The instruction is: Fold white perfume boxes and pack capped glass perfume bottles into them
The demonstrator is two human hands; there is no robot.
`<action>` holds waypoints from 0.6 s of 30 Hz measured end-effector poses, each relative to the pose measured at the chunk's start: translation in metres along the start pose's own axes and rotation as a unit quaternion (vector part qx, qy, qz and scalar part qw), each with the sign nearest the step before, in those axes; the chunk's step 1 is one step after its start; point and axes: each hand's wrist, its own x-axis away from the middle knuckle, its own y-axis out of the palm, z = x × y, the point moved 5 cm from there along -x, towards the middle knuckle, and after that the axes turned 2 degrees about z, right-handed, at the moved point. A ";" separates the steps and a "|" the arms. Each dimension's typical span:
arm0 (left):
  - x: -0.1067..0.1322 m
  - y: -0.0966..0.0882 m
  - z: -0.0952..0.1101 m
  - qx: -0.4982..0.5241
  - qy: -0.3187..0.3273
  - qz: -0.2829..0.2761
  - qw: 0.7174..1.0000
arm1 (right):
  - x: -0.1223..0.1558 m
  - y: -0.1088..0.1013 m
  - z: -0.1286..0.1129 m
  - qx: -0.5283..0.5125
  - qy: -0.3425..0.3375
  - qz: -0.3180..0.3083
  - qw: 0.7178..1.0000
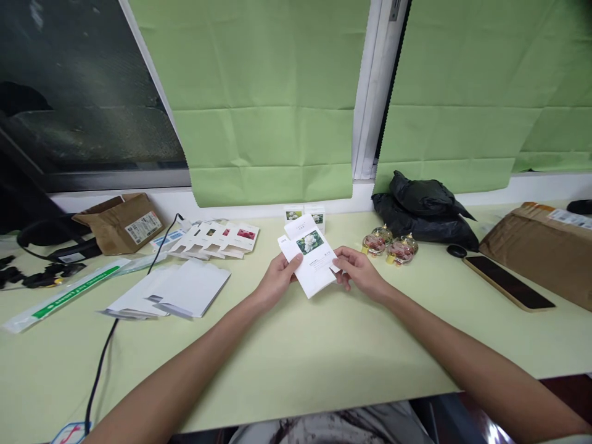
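Observation:
A flat-looking white paper box (315,271) with a white flower picture is held up over the middle of the table. Its upper flap stands out at the far end. My left hand (276,277) grips its left edge, thumb on the front face. On the right edge, my right hand (359,270) pinches it near the lower corner, with the fingers partly hidden behind. Just beyond it, small white boxes (318,217) with flower pictures stand against the wall, partly covered by the held one.
Left lie flat white boxes (192,287), a fanned row of printed boxes (238,239), a brown carton (123,225) and a black cable (107,345). Right are round clear ornaments (401,250), black plastic bags (423,213), a phone (509,282) and a large brown package (541,253).

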 end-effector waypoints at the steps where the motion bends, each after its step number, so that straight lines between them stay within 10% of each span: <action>1: 0.000 -0.001 -0.001 -0.018 -0.001 -0.006 1.000 | 0.001 0.001 0.000 0.010 -0.002 -0.002 1.000; 18: 0.000 -0.002 0.007 -0.121 0.016 -0.057 0.991 | 0.002 0.003 -0.009 0.012 -0.006 -0.028 1.000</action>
